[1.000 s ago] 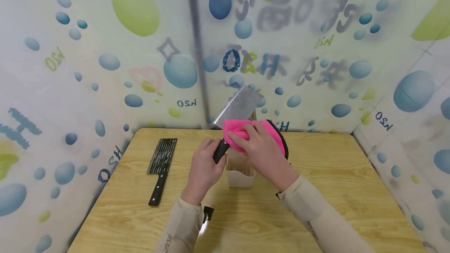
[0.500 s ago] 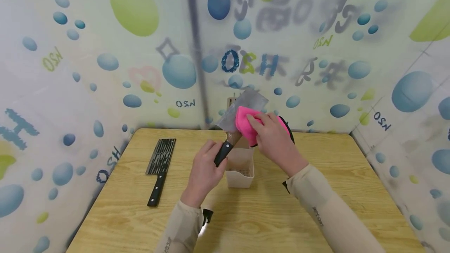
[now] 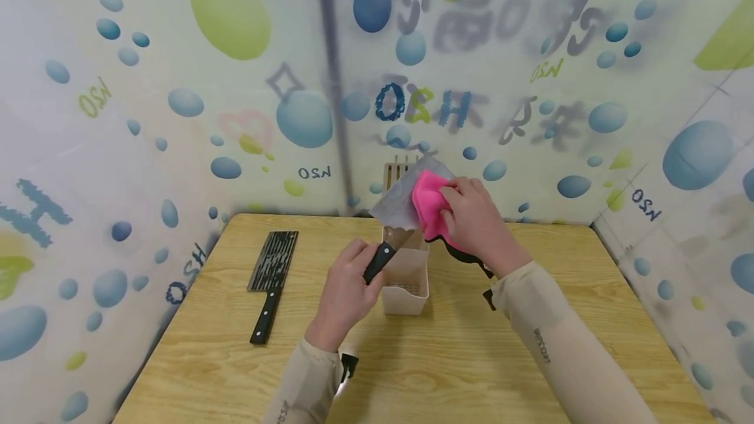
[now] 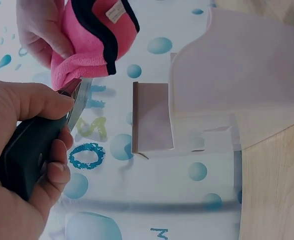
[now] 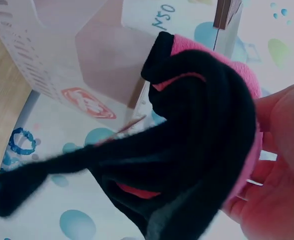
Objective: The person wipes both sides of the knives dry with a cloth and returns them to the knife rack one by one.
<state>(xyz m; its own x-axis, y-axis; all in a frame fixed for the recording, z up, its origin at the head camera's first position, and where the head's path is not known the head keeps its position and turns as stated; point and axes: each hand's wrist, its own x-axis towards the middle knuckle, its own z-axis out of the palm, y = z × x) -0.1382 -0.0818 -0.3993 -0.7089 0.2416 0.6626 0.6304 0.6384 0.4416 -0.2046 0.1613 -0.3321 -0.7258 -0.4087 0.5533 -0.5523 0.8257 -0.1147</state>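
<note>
My left hand [image 3: 349,285] grips the black handle [image 3: 379,262] of a cleaver [image 3: 396,205], whose broad grey blade tilts up and to the right above the table. In my right hand [image 3: 478,220] is a bunched pink cloth [image 3: 430,200] with black edging, pressed against the blade's right part. The left wrist view shows the fingers curled round the handle [image 4: 29,155], and the cloth [image 4: 92,40] hiding most of the blade. Dark trim and a hanging loop of the cloth [image 5: 196,120] fill the right wrist view.
A second cleaver [image 3: 272,277] with a streaked black blade lies at the left of the wooden table [image 3: 530,345]. Behind the hands stands a pale knife holder [image 3: 405,300] with a slotted back. Patterned walls [image 3: 512,51] enclose the table at the back and both sides.
My right hand has shifted to the right with the cloth, from near the handle out along the blade, uncovering the blade's base. The left hand keeps its grip, almost in place.
</note>
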